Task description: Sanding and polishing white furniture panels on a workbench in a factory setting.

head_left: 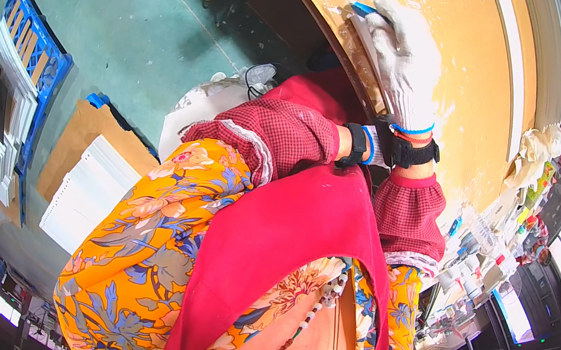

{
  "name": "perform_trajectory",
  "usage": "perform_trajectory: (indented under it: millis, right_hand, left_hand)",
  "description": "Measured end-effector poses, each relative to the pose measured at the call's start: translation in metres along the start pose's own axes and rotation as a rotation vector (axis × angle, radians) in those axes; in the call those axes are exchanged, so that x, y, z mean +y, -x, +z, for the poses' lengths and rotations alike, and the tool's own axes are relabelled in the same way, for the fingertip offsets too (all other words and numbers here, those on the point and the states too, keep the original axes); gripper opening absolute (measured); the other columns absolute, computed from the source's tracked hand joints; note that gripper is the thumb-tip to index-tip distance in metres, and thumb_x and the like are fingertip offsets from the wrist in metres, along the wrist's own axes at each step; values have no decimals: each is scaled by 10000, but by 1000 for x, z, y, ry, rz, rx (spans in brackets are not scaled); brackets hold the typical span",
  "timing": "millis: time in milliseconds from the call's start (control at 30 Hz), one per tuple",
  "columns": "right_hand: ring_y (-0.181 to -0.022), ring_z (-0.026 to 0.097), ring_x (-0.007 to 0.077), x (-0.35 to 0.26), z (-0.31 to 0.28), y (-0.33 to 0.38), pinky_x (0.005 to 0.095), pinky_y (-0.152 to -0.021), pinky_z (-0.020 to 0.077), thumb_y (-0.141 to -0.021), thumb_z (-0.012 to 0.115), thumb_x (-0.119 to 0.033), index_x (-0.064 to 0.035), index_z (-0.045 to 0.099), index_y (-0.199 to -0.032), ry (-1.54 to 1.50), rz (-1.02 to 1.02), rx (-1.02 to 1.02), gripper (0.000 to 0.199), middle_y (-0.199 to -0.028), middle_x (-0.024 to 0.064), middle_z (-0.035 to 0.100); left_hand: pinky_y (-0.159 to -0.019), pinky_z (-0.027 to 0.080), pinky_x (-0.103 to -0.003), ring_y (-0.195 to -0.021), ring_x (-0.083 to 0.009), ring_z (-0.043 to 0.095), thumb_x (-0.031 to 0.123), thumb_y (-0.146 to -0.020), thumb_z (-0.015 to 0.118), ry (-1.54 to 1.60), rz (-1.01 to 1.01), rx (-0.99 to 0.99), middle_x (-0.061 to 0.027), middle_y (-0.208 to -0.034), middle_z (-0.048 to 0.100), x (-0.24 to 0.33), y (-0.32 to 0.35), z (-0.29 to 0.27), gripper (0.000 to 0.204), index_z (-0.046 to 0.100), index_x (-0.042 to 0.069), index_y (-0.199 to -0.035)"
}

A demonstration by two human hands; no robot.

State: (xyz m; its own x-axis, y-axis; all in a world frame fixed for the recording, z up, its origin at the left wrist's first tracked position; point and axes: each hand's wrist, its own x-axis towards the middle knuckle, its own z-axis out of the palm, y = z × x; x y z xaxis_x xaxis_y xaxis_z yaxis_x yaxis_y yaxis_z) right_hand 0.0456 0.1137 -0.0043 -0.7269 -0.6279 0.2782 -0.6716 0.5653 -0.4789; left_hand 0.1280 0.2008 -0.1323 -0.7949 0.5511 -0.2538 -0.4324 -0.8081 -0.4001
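My right hand (404, 66), in a white knit glove with a blue cuff edge, is closed over the edge of the tan worktable (466, 65). At its fingertips a small blue object (371, 14) sticks out; its kind is hard to make out. A narrow white strip (369, 50) runs beneath the fingers, slanting along the table's edge. Most of my left hand (372, 148) is hidden behind the right wrist; only its white glove cuff shows, so its fingers cannot be seen. Black bands circle both wrists.
Long white profiles (556, 58) lie along the table's far right side, with crumpled cloth (541, 148) near them. Bottles and small items crowd a cluttered surface (474, 259) at right. White panels (95, 196) and a blue pallet (52, 74) stand on the green floor at left.
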Motion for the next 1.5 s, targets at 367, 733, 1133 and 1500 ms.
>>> perform_trajectory:
  millis: [367, 733, 1133, 1500]
  right_hand:
    - [-983, 648, 138, 14, -11, 2, 278, -886, 506, -895, 672, -70, -31, 658, -1192, -242, 237, 126, 299, -1091, 84, 697]
    - [-945, 647, 139, 43, -18, -2, 264, -827, 518, -909, 667, -116, 0, 647, -1200, -487, 488, 281, 314, -1095, 101, 699]
    - [-957, 642, 147, 54, -10, -8, 268, -866, 502, -907, 664, -152, -25, 668, -1185, -243, 315, 238, 305, -1085, 90, 698]
    - [-996, 660, 201, 51, -4, -9, 300, -887, 503, -899, 655, -168, -17, 668, -1163, -363, 379, 253, 305, -1090, 126, 695]
  left_hand:
    - [-1109, 356, -451, -1298, -265, 486, 286, -1029, 352, -326, -133, 37, -119, -1426, 499, 2, 24, 24, 415, 468, 154, -1405]
    - [-1122, 368, -430, -1307, -226, 484, 324, -1063, 275, -1434, 600, -664, -82, -1453, 470, -16, -47, -87, 419, 443, 152, -1406]
    - [-1151, 270, -406, -1368, -218, 362, 191, -1031, 350, -591, -195, 81, -78, -1484, 376, 1, 10, 33, 388, 379, 179, -1418]
    - [-1144, 289, -393, -1338, -212, 391, 221, -1041, 349, 16, -228, -23, -66, -1467, 400, 1, -6, -7, 396, 379, 182, -1433]
